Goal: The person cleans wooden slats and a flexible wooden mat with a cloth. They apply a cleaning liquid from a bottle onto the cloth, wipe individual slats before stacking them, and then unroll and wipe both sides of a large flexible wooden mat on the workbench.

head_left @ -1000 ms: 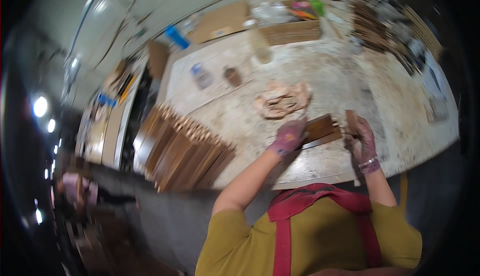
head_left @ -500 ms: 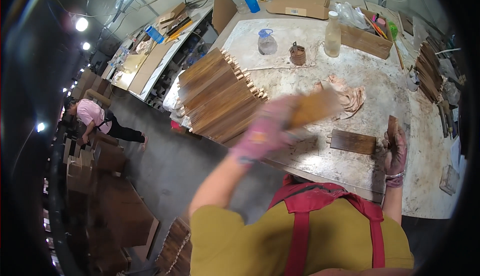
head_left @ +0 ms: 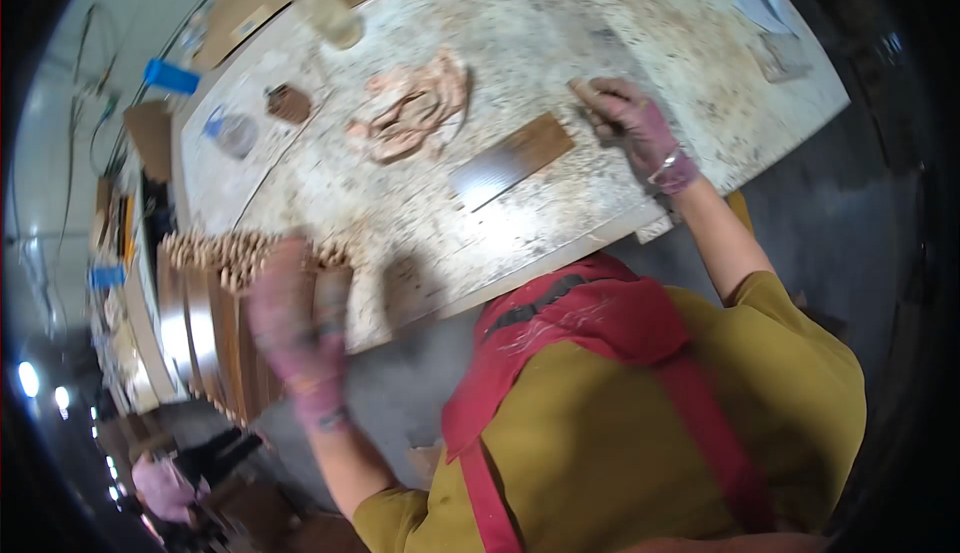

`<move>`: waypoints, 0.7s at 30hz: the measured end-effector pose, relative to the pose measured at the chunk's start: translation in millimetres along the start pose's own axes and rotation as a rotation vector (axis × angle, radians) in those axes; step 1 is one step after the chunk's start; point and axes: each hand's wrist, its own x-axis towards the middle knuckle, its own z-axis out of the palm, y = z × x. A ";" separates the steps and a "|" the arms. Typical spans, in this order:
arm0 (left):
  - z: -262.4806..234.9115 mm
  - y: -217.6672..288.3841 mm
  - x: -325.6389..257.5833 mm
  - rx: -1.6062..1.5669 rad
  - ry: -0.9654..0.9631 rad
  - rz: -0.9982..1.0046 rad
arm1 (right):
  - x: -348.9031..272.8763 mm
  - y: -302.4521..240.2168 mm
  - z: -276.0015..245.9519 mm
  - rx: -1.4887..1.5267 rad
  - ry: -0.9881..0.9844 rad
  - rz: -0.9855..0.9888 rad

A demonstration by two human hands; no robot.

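Note:
My left hand (head_left: pixel 290 318), in a pink glove and smeared by motion, is over a stack of dark brown wooden boards (head_left: pixel 225 338) at the left edge of the table. Rows of light dowel pegs (head_left: pixel 230 253) stick out of the boards' ends. Whether the fingers grip a board cannot be made out. On the right, my gloved right hand (head_left: pixel 635 128) is closed around a small flat brown piece (head_left: pixel 580 91), mostly hidden by the fingers. Beside it, a single wooden board (head_left: pixel 515 163) lies flat and shiny on the table.
A crumpled pinkish rag (head_left: pixel 415 103) lies on the stained worktable (head_left: pixel 540 43). Farther off stand a rusty tin (head_left: pixel 288 103), a clear jug with a blue top (head_left: pixel 235 133), a cloudy bottle (head_left: pixel 325 15) and a blue bottle (head_left: pixel 170 77). A co-worker (head_left: pixel 170 483) is at lower left.
The view has turned, swinging the scene around. My left hand has moved from above the table, where it held a board, to the stack. My right hand still holds the small piece beside the lying board.

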 end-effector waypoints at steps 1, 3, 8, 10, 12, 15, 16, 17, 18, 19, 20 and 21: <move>41.6 8.8 7.6 -0.243 -0.091 0.059 | 2.6 20.6 -12.0 -0.114 0.067 -0.012; 114.0 39.1 24.6 -0.447 -0.305 0.120 | -4.8 34.0 -13.6 -0.247 0.097 -0.052; 223.9 51.8 26.4 -0.311 -0.386 0.203 | 6.2 56.2 -8.3 -0.345 0.079 -0.262; 229.1 46.7 27.4 -0.293 -0.384 0.231 | 19.3 65.2 -5.1 -0.510 0.124 -0.305; 229.8 45.3 29.9 -0.280 -0.388 0.242 | 32.5 69.4 0.8 -0.703 0.166 -0.365; 227.5 47.3 31.8 -0.260 -0.405 0.215 | 31.2 72.7 6.5 -0.770 0.172 -0.356; 227.2 48.4 32.4 -0.245 -0.409 0.203 | 27.1 72.9 8.9 -0.777 0.179 -0.360; 225.1 48.9 30.7 -0.230 -0.411 0.182 | 18.5 69.6 12.8 -0.805 0.193 -0.355; 223.7 49.6 31.8 -0.234 -0.427 0.171 | 8.5 67.2 11.9 -0.811 0.161 -0.334; 221.0 50.6 33.7 -0.238 -0.442 0.160 | -4.0 64.4 7.9 -0.817 0.129 -0.313; 219.1 51.9 35.8 -0.244 -0.458 0.154 | -18.7 58.4 4.5 -0.822 0.103 -0.291; 218.7 49.4 38.8 -0.316 -0.499 0.157 | -34.5 43.3 5.1 -0.847 0.072 -0.266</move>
